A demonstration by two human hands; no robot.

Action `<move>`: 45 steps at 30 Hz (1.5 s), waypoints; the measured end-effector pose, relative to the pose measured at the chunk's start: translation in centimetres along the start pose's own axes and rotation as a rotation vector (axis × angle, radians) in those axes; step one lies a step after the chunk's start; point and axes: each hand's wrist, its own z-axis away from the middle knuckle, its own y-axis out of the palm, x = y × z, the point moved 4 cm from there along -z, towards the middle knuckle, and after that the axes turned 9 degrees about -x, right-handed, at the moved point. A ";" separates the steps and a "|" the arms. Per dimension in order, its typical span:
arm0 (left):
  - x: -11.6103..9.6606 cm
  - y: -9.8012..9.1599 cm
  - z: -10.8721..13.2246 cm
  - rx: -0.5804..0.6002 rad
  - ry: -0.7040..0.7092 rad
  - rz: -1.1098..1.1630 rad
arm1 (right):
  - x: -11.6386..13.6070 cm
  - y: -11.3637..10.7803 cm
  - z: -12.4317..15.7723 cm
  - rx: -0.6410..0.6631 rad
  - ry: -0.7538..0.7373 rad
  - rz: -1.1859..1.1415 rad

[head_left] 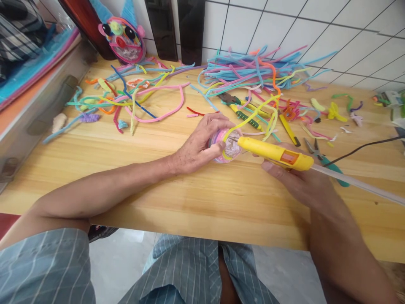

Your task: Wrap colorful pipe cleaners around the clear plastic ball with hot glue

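My left hand (209, 141) is closed around a small round clear plastic container (233, 148) with a pink rim, its end turned toward me. A yellow pipe cleaner (249, 119) curves along its edge under my left thumb, and its free length arches up to the right. My right hand (289, 173) grips a yellow hot glue gun (272, 151) with a long glue stick (357, 183) out of its back. The nozzle meets or nearly meets the container's edge beside my left thumb; exact contact cannot be made out.
A heap of pipe cleaners (243, 69) lies at the back, with more loose ones (152, 93) to the left. Pliers (327, 162), a yellow cutter (289, 128) and a black cord (360, 147) are on the right. A decorated face craft (125, 40) stands at the back left.
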 end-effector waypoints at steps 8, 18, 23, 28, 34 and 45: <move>-0.7 -0.3 -0.1 -0.006 0.037 0.031 | -0.4 0.1 0.2 -0.043 -0.097 0.073; -0.3 0.2 -0.1 0.023 0.053 0.048 | -0.2 0.3 0.2 -0.027 -0.161 0.011; -0.1 0.1 -0.3 0.032 0.059 0.071 | -0.1 0.3 0.2 -0.005 -0.152 -0.003; 0.1 -0.1 -0.5 0.017 -0.008 0.118 | 0.0 0.1 0.2 -0.006 -0.175 0.020; 0.2 -0.1 -0.5 0.006 -0.030 0.173 | 0.3 -0.2 0.2 -0.038 -0.187 0.074; 0.4 -0.4 -0.5 0.015 -0.066 0.191 | 0.4 -0.2 0.3 -0.063 -0.261 0.162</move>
